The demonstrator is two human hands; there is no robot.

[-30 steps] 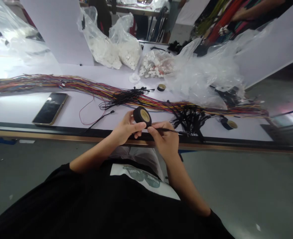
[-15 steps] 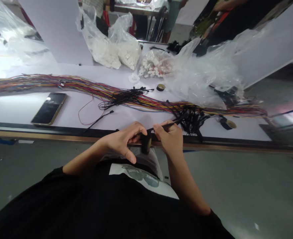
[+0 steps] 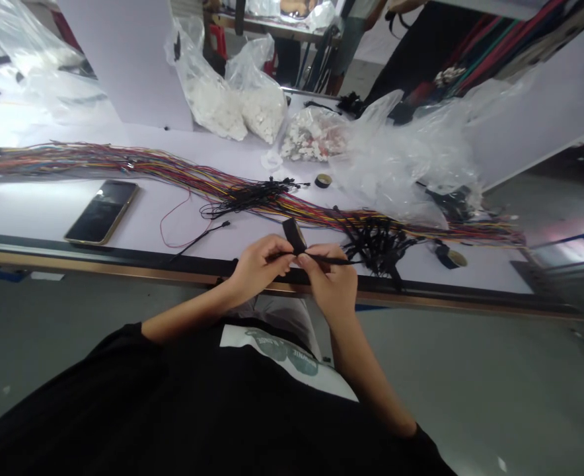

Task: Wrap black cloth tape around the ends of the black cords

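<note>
My left hand (image 3: 261,266) and my right hand (image 3: 334,276) meet at the table's front edge, thumbs and fingers pinched close together. Between them runs a thin black cable (image 3: 339,260), which leads right toward a pile of black cables (image 3: 378,241). Both hands grip this cable. A roll of black tape (image 3: 293,235) stands on the far side of my fingertips, attached at the pinch point. The fingers partly hide where tape and cable meet.
A long bundle of coloured wires (image 3: 173,170) crosses the table, with black connector leads (image 3: 257,195) on it. A phone (image 3: 102,213) lies left. Two more tape rolls (image 3: 323,180) and clear plastic bags (image 3: 396,162) are about. One loose black lead (image 3: 200,241) lies near the edge.
My left hand has closed from a loose, spread pose to a pinch at the cable. The tape roll has swung from below the hands to their far side. My right hand keeps its grip.
</note>
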